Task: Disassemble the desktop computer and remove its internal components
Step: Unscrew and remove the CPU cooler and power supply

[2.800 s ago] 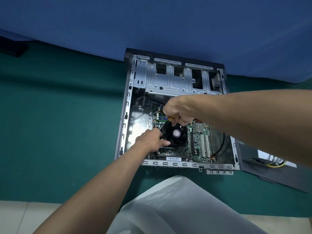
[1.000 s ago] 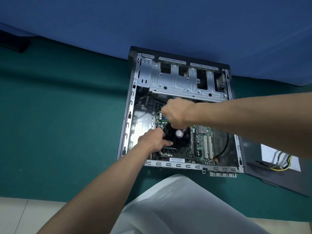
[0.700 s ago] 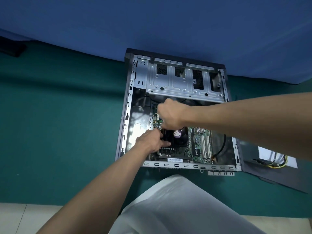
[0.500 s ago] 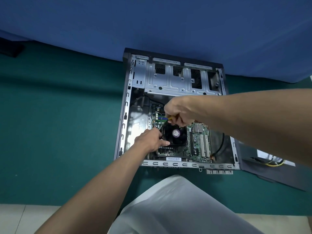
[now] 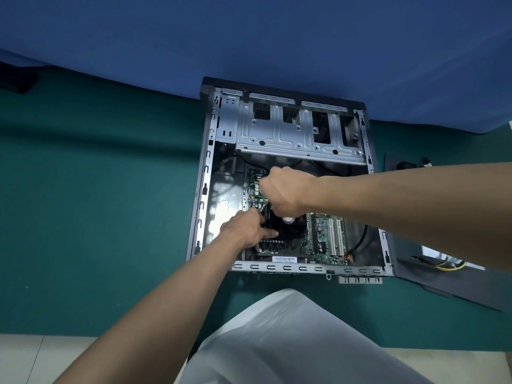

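Left hand (image 5: 245, 230) fingers press the fan (image 5: 288, 227) at its 9 o'clock edge. Right hand (image 5: 282, 191) is fisted on a tool at 12, inside the case (image 5: 205, 189).

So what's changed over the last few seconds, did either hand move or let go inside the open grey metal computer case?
The right hand, fisted on a thin tool, has rocked slightly up and down above the black CPU cooler fan, which looks like a turning motion. Nothing was released or lifted out. The left hand stays braced on the fan's left edge; the open grey metal computer case and green motherboard are unchanged.

Opened desktop case (image 5: 288, 176) (lying flat)
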